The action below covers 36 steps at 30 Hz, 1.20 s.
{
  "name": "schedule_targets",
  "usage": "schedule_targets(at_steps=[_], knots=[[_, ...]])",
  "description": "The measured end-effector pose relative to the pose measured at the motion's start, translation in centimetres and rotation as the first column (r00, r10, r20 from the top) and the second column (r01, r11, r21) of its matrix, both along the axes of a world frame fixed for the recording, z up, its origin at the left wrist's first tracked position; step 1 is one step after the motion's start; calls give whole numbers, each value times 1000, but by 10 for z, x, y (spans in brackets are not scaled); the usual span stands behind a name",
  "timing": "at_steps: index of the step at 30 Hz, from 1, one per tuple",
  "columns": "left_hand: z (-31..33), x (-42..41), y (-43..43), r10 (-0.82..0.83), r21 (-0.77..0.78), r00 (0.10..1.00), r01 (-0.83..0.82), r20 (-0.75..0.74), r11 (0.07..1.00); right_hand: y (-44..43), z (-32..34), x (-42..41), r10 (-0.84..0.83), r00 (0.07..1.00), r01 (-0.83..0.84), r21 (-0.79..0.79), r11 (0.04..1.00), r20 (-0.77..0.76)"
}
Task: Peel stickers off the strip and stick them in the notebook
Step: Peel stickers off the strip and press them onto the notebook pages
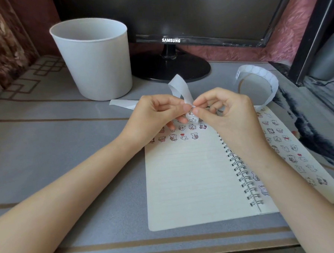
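Note:
An open spiral notebook (186,175) lies on the table, with rows of small cartoon stickers (182,137) across the top of its left page and several more on the right page. A white sticker strip (179,87) loops up between my hands. My left hand (154,115) pinches the strip above the top of the left page. My right hand (223,111) pinches a small sticker (191,113) at the strip's lower end, thumb and forefinger closed on it. Both hands hover just above the page.
A white bucket (95,62) stands at the back left. A dark monitor on a round stand (171,68) is behind the hands. A used strip with round empty spots (264,76) curls at the back right. A grey patterned mat (67,151) covers the table.

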<state>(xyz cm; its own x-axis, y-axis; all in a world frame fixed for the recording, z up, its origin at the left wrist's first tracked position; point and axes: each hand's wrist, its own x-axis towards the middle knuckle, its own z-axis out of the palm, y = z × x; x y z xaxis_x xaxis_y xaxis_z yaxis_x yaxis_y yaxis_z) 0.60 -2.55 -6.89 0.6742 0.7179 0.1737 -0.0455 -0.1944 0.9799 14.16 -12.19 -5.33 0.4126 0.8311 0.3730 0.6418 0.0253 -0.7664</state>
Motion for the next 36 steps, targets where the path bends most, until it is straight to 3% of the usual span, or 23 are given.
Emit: schedule_targets(at_steps=[7, 15, 17, 21, 26, 36], knots=[[-2, 2, 2, 8, -15, 1000, -8, -8, 1000, 0, 0, 0, 2, 1000, -2, 1, 1000, 21], [-2, 2, 4, 30, -105, 999, -28, 15, 994, 0, -3, 1, 14, 988, -13, -3, 1000, 155], [-3, 2, 5, 54, -124, 998, -52, 16, 991, 0, -2, 0, 46, 991, -48, 16, 999, 129], [-3, 2, 6, 85, -153, 996, -81, 21, 985, -3, 7, 0, 77, 994, -73, 51, 996, -83], [-4, 2, 5, 104, -147, 995, -101, 9, 984, -9, 17, 12, 84, 959, -154, -247, 957, -272], [-6, 3, 6, 137, -158, 990, -140, -28, 977, -12, 8, 23, -35, 997, 3, -435, 900, -65]])
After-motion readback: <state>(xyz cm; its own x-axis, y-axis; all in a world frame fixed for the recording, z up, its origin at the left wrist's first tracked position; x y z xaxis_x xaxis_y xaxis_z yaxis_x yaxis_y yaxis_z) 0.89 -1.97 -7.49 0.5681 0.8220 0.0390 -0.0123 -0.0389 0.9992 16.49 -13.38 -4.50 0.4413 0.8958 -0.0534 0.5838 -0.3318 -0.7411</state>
